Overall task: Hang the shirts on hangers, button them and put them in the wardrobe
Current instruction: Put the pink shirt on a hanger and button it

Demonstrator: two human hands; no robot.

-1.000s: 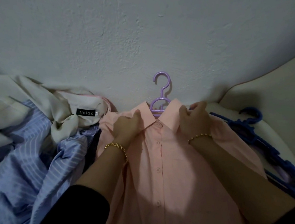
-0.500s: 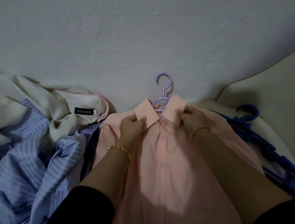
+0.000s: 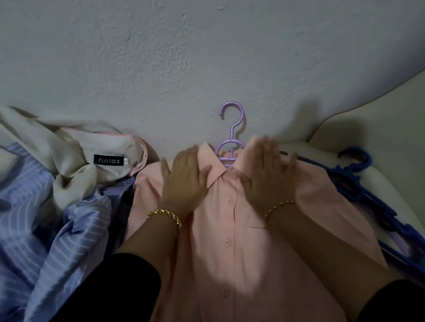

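Blue hangers (image 3: pixel 411 239) beside pink shirt (image 3: pixel 229 267)

Left hand (image 3: pixel 184 182): flat, palm down, fingers straight and slightly spread, just left of the purple hanger (image 3: pixel 232 130). Right hand (image 3: pixel 268 175): same pose, just right of it. Neither grips anything. Both forearms bare, reaching in from below the hanger.

1. "fintax" in white letters on a black label (image 3: pixel 110 160), sewn inside the collar of the cream garment (image 3: pixel 68 153) lying near the wall.
2. A small tag beside it is unreadable.
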